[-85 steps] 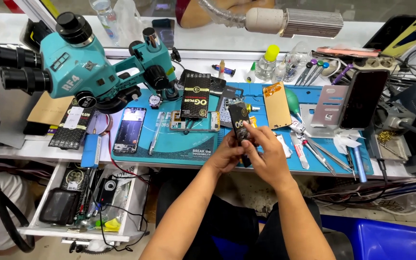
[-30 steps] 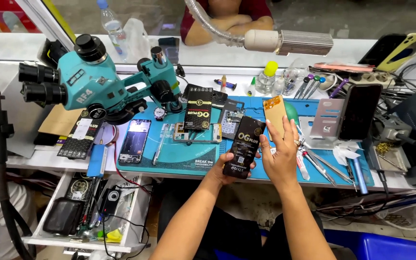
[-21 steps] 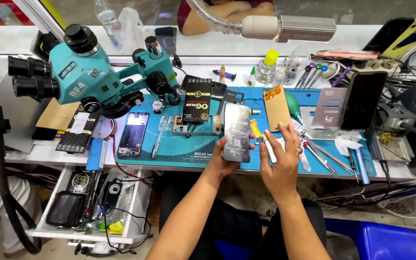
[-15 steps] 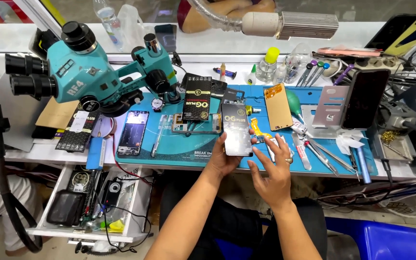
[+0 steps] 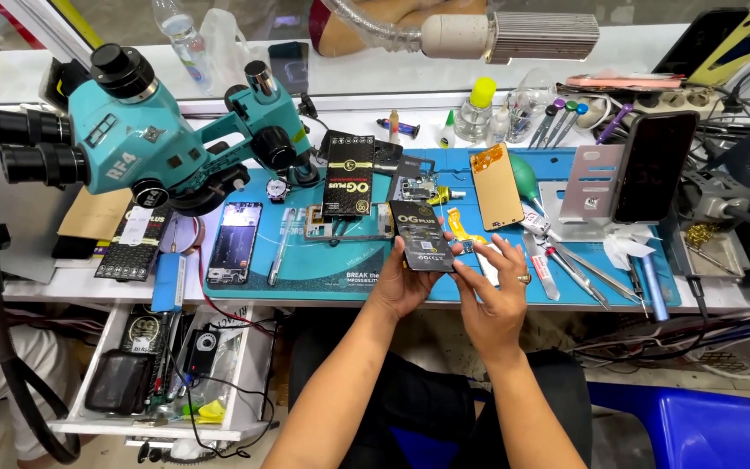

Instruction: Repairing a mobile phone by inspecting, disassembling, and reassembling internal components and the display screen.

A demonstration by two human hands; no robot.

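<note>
**Carefully handling a flat black packet over the repair mat**

Right now the left hand (image 5: 405, 282) is cradling a flat black packet (image 5: 424, 236) from below, fingers pressed against its edges, just above the front of the blue work mat (image 5: 340, 282). The right hand (image 5: 496, 291) is reaching in beside it — fingers spread, fingertips at the packet's right edge, apparently touching rather than pinching it. Keeping the packet level and gripped by its edges only looks wise, since tweezers (image 5: 579, 269) and small parts are lying close by on the mat. A teal microscope (image 5: 145, 143) is standing well to the left. What the packet is holding cannot be made out, and the left thumb's exact contact is hidden behind it — the open drawer (image 5: 162, 365) below is partly cut off too.
</note>
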